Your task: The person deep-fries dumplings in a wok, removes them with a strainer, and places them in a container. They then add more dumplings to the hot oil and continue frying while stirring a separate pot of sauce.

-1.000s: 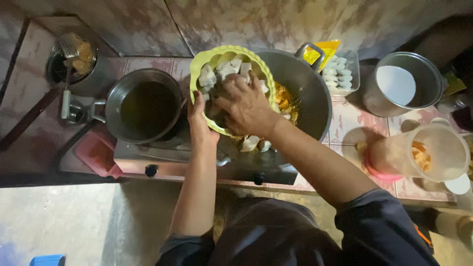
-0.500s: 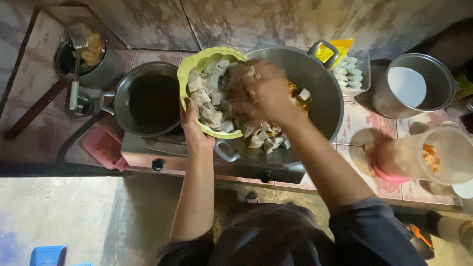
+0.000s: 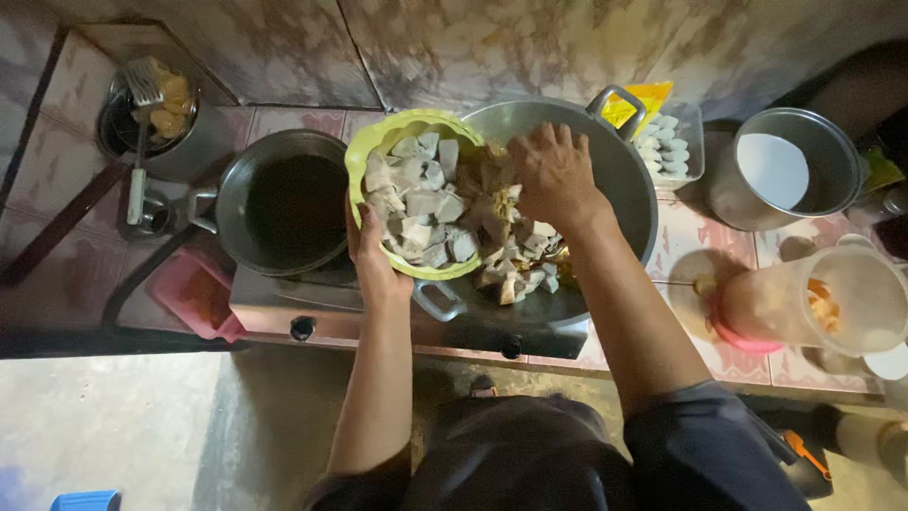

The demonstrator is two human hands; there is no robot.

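Observation:
My left hand [image 3: 371, 263] grips the near rim of a yellow-green plastic basket [image 3: 378, 144] that is tilted over a big metal wok [image 3: 619, 180]. The basket holds several pale tofu chunks [image 3: 416, 201], and more chunks [image 3: 525, 265] lie in the wok over an orange sauce. Spread flat with fingers apart, my right hand [image 3: 553, 175] rests on the chunks at the basket's lip above the wok and grips nothing.
A dark frying pan [image 3: 279, 203] sits on the left burner of the metal stove [image 3: 312, 303]. At far left a pot with fried pieces and a strainer [image 3: 151, 104]. On the right: a tray of white balls [image 3: 667, 147], a metal pot [image 3: 790, 166], a plastic jug [image 3: 832, 298].
My right hand swept from inside the basket toward the wok, pushing tofu chunks out. More chunks now lie in the wok. My left hand kept its hold on the basket.

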